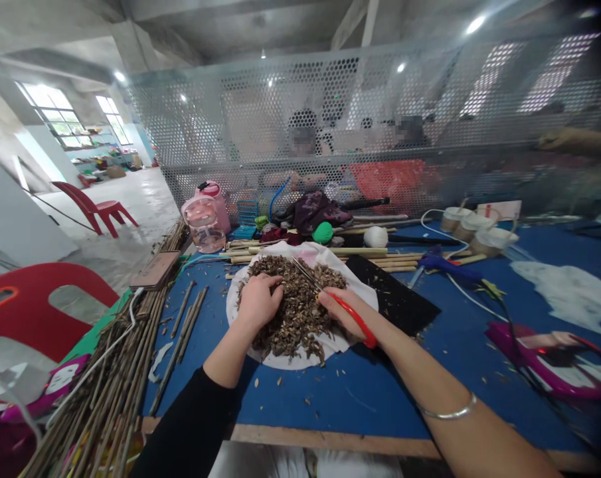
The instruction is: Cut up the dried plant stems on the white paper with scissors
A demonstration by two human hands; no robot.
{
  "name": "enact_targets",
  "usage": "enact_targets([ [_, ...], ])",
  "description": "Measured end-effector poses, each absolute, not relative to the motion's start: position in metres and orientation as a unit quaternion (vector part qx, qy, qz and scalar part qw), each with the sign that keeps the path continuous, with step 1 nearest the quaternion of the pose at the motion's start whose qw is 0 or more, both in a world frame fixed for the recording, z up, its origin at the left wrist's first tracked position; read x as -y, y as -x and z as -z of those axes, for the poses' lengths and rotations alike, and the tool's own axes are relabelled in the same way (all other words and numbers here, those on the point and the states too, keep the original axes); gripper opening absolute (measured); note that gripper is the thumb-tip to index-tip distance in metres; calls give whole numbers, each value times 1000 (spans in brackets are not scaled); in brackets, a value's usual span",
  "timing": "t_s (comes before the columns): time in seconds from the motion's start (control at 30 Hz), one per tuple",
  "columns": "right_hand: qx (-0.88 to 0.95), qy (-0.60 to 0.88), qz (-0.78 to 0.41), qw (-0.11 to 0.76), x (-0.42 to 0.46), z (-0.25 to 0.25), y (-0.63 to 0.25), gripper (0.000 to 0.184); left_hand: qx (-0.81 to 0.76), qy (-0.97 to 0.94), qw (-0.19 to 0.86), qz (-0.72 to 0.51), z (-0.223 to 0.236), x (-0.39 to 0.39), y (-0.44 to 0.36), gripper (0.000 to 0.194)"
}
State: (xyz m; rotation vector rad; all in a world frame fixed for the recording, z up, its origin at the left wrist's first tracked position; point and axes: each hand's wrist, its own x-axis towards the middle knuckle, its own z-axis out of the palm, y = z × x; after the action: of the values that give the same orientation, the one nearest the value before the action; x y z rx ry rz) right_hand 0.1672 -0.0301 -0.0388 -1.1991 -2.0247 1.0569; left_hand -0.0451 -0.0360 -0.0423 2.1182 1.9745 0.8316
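Observation:
A heap of brown, dried plant pieces (295, 318) lies on a round white cloth (238, 299) on the blue table. My left hand (260, 302) rests on the heap's left side, fingers bent and thumb close to them; whatever lies between the fingertips is too small to make out. In my right hand (343, 309), at the heap's right side, is a pair of scissors (354, 317) with red handles. The blades point up and left over the heap. Beside the cloth, partly under it, is a black sheet (394, 295).
Cut sticks (180, 325) lie left, near a long stick bundle (115, 372) with a phone (155, 270) on it. Behind stand a pink-lidded jug (204, 222), yarn balls (323, 232) and a perforated metal screen (260, 133). Glue guns (544, 358) and cups (494, 240) are right.

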Motion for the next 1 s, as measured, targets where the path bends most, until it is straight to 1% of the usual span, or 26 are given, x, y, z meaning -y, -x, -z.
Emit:
enact_targets([
  [0.13, 775, 455, -357, 253, 33, 35, -165, 53, -666, -700, 68, -248, 44, 36, 43, 30],
  [0.53, 806, 457, -302, 225, 34, 31, -163, 47, -670, -690, 64, -267, 47, 32, 38, 24],
  [0.63, 812, 455, -291, 222, 35, 31, -161, 45, -662, -677, 74, -311, 47, 32, 38, 21],
  [0.73, 820, 449, -275, 224, 36, 32, -160, 43, -650, -646, 96, -389, 47, 32, 39, 19],
  [0.83, 825, 453, -254, 225, 37, 33, -158, 40, -651, -592, 157, -448, 46, 31, 40, 19],
  [0.93, 823, 475, -221, 220, 39, 34, -155, 41, -643, -555, 235, -473, 45, 32, 40, 21],
  [1.0, 820, 493, -200, 209, 42, 34, -151, 44, -631, -564, 233, -478, 43, 33, 38, 20],
])
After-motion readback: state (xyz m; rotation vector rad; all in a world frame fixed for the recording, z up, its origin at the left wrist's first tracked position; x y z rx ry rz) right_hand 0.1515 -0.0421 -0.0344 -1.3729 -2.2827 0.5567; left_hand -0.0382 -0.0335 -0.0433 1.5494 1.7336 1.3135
